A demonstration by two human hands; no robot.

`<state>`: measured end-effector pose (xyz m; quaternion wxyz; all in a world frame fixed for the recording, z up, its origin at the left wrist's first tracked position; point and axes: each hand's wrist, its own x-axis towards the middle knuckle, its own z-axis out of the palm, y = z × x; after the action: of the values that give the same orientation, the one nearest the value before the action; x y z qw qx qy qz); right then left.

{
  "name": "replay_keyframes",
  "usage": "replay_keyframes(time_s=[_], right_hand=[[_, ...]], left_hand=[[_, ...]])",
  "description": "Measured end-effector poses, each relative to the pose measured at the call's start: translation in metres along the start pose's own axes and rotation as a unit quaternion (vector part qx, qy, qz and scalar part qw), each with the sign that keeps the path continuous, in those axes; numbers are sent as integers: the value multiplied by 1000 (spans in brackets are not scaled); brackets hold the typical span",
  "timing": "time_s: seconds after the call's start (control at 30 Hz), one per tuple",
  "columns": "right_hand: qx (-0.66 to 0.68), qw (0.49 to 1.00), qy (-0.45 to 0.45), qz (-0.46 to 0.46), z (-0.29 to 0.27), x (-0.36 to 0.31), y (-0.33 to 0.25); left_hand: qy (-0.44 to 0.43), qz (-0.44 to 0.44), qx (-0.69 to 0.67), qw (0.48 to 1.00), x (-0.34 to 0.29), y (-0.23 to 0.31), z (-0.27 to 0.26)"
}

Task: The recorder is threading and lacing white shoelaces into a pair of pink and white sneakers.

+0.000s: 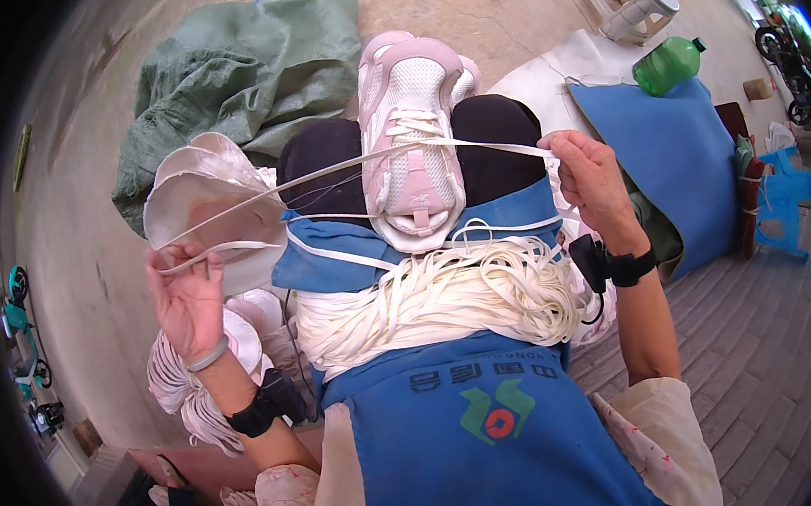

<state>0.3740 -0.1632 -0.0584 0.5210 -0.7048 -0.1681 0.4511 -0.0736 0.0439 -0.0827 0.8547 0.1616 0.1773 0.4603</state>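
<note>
A pink and white sneaker rests between my knees with its toe pointing away from me. White shoelace runs from its eyelets out to both sides. At the right, the fingers of my right hand are pinched on one length of it. Lower on the left, my left hand has its palm turned up and the other length caught between its fingers. A thick bundle of cream laces lies across my lap on the blue apron, nearer to me than the shoe's heel.
Pale shoe pieces and bundled laces sit at my left. Beyond them lies a crumpled green sheet. To the right are a blue mat, a green bottle, a white stool and a blue plastic stool.
</note>
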Motion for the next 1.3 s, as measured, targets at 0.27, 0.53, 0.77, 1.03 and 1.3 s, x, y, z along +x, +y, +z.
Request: replay_keyframes(time_s=[0.27,0.53,0.77,1.03,1.3], right_hand=[[-140,982,92,-90,-12,27,0],[-504,786,167,-316,-37,50,29],[-337,866,10,-369,47,12,-9],[-417,824,-94,-372,54,17,-8],[-478,762,-76,-431,38,12,-7]], left_hand=[[137,262,107,949,-15,113,16],[-44,160,255,953,12,61,35],[-108,77,743,656,56,-142,97],[-97,-97,714,687,73,-138,97],[-119,13,832,542,101,-133,101]])
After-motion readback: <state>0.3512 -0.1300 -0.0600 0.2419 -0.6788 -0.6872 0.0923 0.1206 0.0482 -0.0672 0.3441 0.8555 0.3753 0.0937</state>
